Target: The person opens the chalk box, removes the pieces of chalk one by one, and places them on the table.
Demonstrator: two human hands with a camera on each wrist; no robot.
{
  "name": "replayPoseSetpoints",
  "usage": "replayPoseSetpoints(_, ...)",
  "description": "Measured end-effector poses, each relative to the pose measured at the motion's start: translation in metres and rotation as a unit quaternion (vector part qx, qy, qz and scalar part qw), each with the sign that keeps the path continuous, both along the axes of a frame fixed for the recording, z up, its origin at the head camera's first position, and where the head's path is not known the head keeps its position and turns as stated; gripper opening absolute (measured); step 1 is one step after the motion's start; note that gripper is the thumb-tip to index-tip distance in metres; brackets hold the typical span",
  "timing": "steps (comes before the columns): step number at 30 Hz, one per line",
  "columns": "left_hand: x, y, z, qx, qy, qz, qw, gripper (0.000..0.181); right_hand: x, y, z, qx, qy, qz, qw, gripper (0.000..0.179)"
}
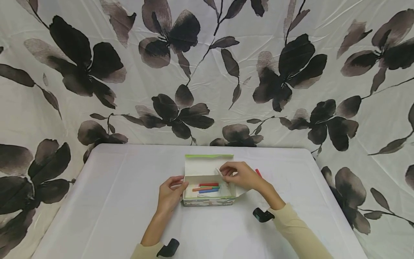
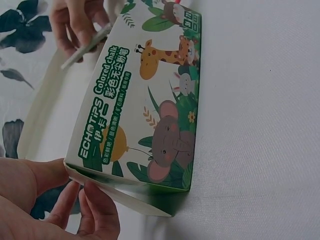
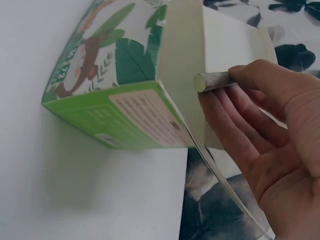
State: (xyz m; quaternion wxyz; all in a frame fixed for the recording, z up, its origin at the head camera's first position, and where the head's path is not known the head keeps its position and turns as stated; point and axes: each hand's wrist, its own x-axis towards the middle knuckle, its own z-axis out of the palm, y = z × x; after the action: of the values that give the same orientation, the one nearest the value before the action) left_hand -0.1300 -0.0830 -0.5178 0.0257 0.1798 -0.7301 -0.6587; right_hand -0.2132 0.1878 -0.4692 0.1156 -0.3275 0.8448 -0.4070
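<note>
A colored chalk box (image 1: 208,203) printed with cartoon animals stands on the table with its lid raised at the back. Inside lie several chalk sticks, among them a red chalk (image 1: 208,185), an orange one and a blue chalk (image 1: 208,191). My left hand (image 1: 171,190) is at the box's left end; in the left wrist view its thumb and fingers pinch the box's corner and side flap (image 2: 135,199). Above the box's right part, my right hand (image 1: 240,175) pinches a whitish chalk stick (image 3: 212,81) between thumb and fingers, close to the lid.
On the white-covered table (image 1: 113,216), a red stick (image 1: 258,173) lies beyond the right wrist, partly hidden. The box's right side flap (image 1: 242,191) sticks outward. A floral cloth (image 1: 207,72) hangs behind the table.
</note>
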Motion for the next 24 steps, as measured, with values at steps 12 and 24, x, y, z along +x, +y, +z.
replayPoseSetpoints(12,0.000,0.000,-0.001,0.001,0.002,-0.003,1.0000,0.033,-0.003,0.034,0.016,-0.035,-0.028,-0.033,0.9985,0.028)
replayPoseSetpoints(24,0.000,0.000,0.000,-0.002,0.001,-0.002,1.0000,0.033,-0.008,0.076,0.017,-0.102,-0.119,-0.103,0.9822,0.040)
